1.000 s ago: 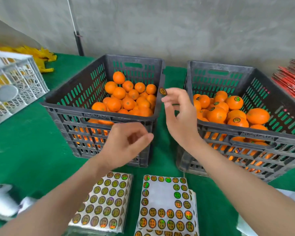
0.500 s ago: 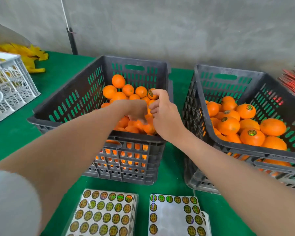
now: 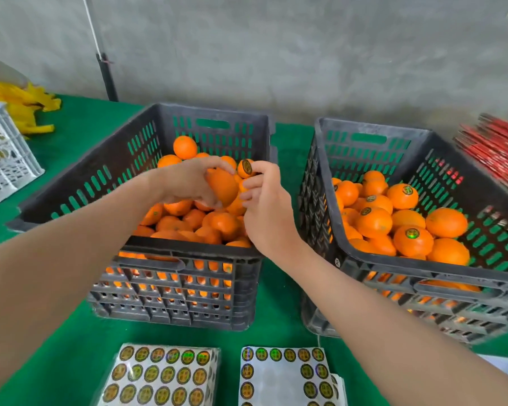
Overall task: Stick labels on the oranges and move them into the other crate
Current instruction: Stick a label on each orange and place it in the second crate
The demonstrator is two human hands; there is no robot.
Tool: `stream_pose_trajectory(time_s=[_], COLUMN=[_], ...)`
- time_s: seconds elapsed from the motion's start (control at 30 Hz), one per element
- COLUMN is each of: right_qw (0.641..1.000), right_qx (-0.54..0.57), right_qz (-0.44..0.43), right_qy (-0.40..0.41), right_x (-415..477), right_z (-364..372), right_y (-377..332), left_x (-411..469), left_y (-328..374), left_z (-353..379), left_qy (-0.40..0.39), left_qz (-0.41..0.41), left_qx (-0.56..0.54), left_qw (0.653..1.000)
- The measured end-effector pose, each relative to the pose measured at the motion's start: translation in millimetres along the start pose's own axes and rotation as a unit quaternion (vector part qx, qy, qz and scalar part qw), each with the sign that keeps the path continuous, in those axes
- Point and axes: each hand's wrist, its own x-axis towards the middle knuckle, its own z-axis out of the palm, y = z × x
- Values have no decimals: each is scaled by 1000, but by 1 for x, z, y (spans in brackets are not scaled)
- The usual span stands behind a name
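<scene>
Two crates sit toward the green table's [image 3: 279,303] far edge. Over the left crate [image 3: 188,251] the left hand [image 3: 188,180] grips an orange [image 3: 223,186] – lifted clear for labelling – while the right hand [image 3: 267,212], fingers bent, pinches a label [image 3: 247,167] just beside it. Labelled oranges [image 3: 412,238] lie in the right crate [image 3: 373,266].

Both forearms outstretched, left hand [image 3: 188,183] gripping, right hand [image 3: 266,209] in a pinch.

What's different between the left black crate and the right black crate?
The oranges in the left crate mostly look bare; many in the right crate wear round labels. The left hand, gripping an orange, and the right hand are over the left crate; neither is over the right crate. The same: both are dark slotted crates of fruit on the green cloth.
</scene>
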Motion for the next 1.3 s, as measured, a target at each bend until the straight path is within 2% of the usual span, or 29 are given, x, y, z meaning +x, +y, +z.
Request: stream_pose_trajectory(time_s=[0.07,0.23,0.37,0.47,0.67,0.83,0.97,1.17,1.3], right_qw=[999,990,945,930,950,966,985,988,992], right_qx=[36,132,302,350,272,207,91,31,-28], right_qz=[-2,35,122,108,110,100,82,70,32], right_qy=[15,38,7,-22,-103,-121,-121,-137,-120], right_x=[-1,-6,-25,-63,-131,-149,-155,-159,-163], right_z=[-2,-13,-37,-63,-97,-113,-116,-117,-115], right_y=[-2,-12,-23,-30,-24,-18,-15,-15,-15], left_x=[-13,-57,-95,-117,-142,-143,-141,-143,-145], left_y=[-10,-11,0,1,4,0,-4,-7,-8], left_z=[-9,-1,29,64,128,160,177,186,192], left_qy=[25,26,70,73,58,39,19,13,7], left_qz=[19,57,108,134,126,54,31,2,-14], left_qx=[-56,-200,-223,-226,-326,-364,-422,-459,-478], left_qw=[998,978,966,962,935,929,906,889,878])
